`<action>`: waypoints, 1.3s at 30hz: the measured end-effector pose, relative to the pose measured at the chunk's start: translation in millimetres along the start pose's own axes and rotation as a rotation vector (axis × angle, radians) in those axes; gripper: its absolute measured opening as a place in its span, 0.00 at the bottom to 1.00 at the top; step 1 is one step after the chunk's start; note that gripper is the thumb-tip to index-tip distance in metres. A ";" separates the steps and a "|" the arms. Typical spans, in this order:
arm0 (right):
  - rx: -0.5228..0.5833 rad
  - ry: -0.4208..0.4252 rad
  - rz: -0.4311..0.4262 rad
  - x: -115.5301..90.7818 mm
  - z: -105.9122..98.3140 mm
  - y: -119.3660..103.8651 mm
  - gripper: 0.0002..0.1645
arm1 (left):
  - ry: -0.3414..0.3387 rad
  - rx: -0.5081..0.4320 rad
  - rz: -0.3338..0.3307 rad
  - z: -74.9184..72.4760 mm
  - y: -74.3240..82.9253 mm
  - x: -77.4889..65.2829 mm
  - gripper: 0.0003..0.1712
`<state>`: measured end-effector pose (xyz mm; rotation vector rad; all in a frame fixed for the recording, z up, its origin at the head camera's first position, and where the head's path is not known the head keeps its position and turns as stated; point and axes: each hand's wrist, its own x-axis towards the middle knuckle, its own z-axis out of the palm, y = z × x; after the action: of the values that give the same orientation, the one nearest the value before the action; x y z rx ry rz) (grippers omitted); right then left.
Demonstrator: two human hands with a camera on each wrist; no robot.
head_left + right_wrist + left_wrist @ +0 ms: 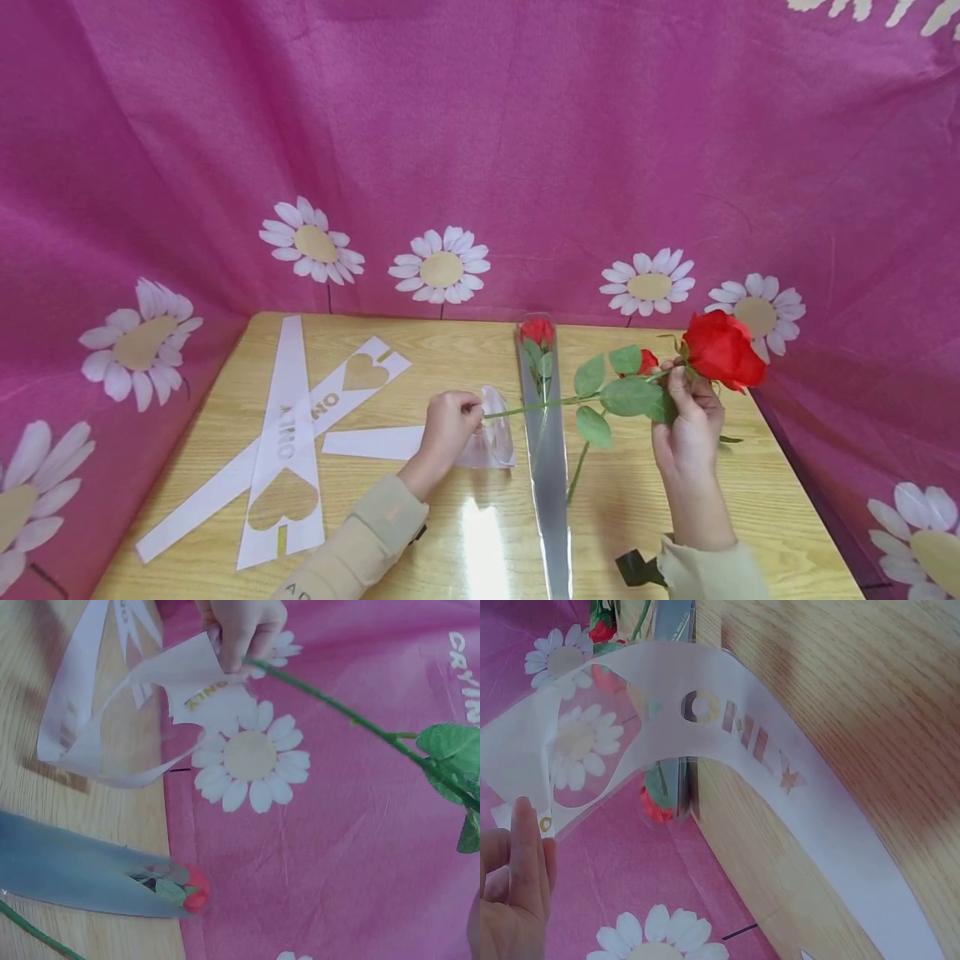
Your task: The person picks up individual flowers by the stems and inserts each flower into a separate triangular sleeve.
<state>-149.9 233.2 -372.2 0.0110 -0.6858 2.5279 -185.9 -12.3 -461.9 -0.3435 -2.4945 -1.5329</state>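
My right hand (690,437) holds an artificial red rose (723,350) just below its bloom, fingertips on the upper stem. Its green stem (330,701) runs leftward, with the leaves near the bloom end. My left hand (448,429) pinches the wide end of a white flower sleeve (757,735) that has clear windows and cut-out "ONLY" lettering. The sleeve bends, its narrow tail stretching left in the head view. At the left fingertips, the rose's stem end meets the mouth of the sleeve.
Two more white sleeves (281,450) lie crossed on the left of the wooden table (202,450). A wrapped rose (551,517) in a grey-backed clear sleeve lies mid-table. Another red rose (648,361) is partly hidden behind the held one. A pink daisy-print cloth (480,167) encloses the table.
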 end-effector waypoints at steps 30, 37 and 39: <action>-0.583 -0.448 -0.285 -43.5 30.2 13.5 0.21 | -0.010 0.255 0.166 9.2 35.4 -3.8 0.13; -0.539 -0.468 -0.227 -43.3 25.9 30.3 0.20 | 0.013 0.192 0.156 10.6 43.5 -2.0 0.07; -0.562 -0.450 -0.227 -43.0 25.4 34.2 0.19 | 0.018 0.171 0.149 11.4 44.7 -1.9 0.07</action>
<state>-132.3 175.3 -372.0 0.4430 -1.4608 2.0497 -171.3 17.3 -429.6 -0.4735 -2.5008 -1.2512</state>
